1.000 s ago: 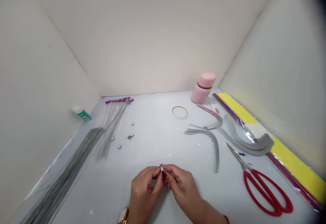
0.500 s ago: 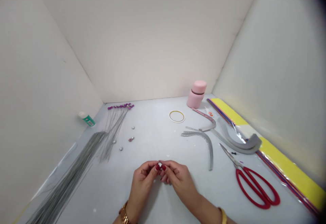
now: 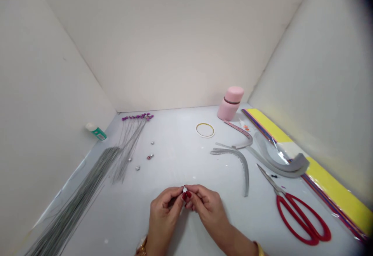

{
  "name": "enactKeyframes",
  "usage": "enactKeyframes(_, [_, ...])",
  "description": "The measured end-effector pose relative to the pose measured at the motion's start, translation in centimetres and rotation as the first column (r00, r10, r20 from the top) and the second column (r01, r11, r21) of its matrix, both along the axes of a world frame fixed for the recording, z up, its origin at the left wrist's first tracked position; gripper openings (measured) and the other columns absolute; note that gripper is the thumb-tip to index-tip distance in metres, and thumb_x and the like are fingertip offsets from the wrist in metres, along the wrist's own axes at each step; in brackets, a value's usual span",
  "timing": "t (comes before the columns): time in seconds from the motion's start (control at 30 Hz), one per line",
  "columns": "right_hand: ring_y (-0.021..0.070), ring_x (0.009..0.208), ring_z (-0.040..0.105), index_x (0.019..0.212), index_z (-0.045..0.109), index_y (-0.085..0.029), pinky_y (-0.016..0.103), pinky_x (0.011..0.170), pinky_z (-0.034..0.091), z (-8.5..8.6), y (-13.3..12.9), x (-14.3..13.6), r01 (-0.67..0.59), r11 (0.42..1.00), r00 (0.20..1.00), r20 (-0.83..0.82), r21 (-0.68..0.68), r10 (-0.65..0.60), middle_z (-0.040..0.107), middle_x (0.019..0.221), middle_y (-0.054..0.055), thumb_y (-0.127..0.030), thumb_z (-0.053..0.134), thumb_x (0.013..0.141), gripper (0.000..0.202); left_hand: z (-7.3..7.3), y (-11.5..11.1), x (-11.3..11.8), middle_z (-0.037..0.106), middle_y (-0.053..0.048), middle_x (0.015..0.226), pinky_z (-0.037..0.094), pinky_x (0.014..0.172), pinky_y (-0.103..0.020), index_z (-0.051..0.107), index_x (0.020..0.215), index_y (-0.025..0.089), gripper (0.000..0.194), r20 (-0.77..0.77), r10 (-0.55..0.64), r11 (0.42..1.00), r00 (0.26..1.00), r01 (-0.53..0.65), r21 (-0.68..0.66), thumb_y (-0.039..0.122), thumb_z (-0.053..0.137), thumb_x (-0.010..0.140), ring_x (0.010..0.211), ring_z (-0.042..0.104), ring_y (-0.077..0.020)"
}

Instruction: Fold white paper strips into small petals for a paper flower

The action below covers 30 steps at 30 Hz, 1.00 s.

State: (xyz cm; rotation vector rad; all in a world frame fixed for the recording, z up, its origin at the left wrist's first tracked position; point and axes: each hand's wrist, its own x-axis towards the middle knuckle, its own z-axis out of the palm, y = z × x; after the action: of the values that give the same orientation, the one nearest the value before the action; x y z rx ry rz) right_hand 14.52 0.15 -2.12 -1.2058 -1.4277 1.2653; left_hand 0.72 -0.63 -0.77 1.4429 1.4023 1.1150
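My left hand (image 3: 163, 208) and my right hand (image 3: 206, 206) meet low in the middle, thumbs and forefingers closed in a pinch. Between the fingertips is a small silver paper star (image 3: 185, 189), partly covered by the red-nailed thumbs. Similar little silver stars (image 3: 138, 168) lie loose on the table to the left, one with a pinkish-red mark (image 3: 149, 157). To the right of my hands is a bunch of curved silver-grey paper strips (image 3: 243, 166). A patterned pink strip (image 3: 239, 129) curls behind it.
On the left lie a bundle of thin grey wires (image 3: 78, 197), purple-tipped wires (image 3: 136, 117) and a glue stick (image 3: 96, 131). A tape ring (image 3: 205, 136) and a pink bottle (image 3: 229, 108) stand farther back. Red-handled scissors (image 3: 303, 217) and packaged coloured sheets (image 3: 329, 182) lie right.
My view has shifted slightly, so the table things appear a little displaced. Both hands stay together on the silver star, and the thumbs sit closer together over it.
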Motion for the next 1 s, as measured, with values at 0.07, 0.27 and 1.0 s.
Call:
enactKeyframes(0.07, [0.0136, 0.056, 0.06, 0.094, 0.062, -0.014, 0.023, 0.052, 0.048, 0.1, 0.1, 0.1, -0.015, 0.999, 1.0, 0.022, 0.029, 0.014, 0.063, 0.062, 0.003, -0.026, 0.046, 0.084, 0.022, 0.1, -0.1, -0.1, 0.07, -0.006, 0.082, 0.052, 0.069, -0.026, 0.068, 0.083, 0.018, 0.014, -0.055, -0.007, 0.998, 0.998, 0.01, 0.067, 0.021, 0.056, 0.078, 0.075, 0.065, -0.0177])
enactKeyframes(0.27, [0.0132, 0.058, 0.06, 0.092, 0.06, -0.016, 0.022, 0.055, 0.049, 0.5, -0.1, 0.1, -0.046, 0.993, 0.995, 0.098, 0.111, 0.035, 0.064, 0.066, 0.003, -0.024, 0.043, 0.086, 0.02, 0.5, -0.3, 0.0, 0.07, -0.005, 0.078, 0.053, 0.066, -0.026, 0.068, 0.078, 0.019, 0.013, -0.185, 0.008, 0.979, 0.983, 0.03, 0.203, 0.018, 0.055, 0.078, 0.072, 0.065, -0.0173])
enactKeyframes(1.0, [0.0113, 0.052, 0.054, 0.089, 0.065, -0.014, 0.021, 0.048, 0.043, 0.5, 0.1, -0.2, 0.013, 0.991, 0.987, -0.156, -0.13, -0.034, 0.06, 0.06, 0.002, -0.033, 0.051, 0.082, 0.024, 0.0, 0.4, 0.1, 0.07, -0.007, 0.082, 0.051, 0.069, -0.026, 0.065, 0.086, 0.014, 0.015, 0.184, -0.013, 0.996, 0.983, 0.028, -0.08, 0.024, 0.057, 0.078, 0.075, 0.064, -0.018])
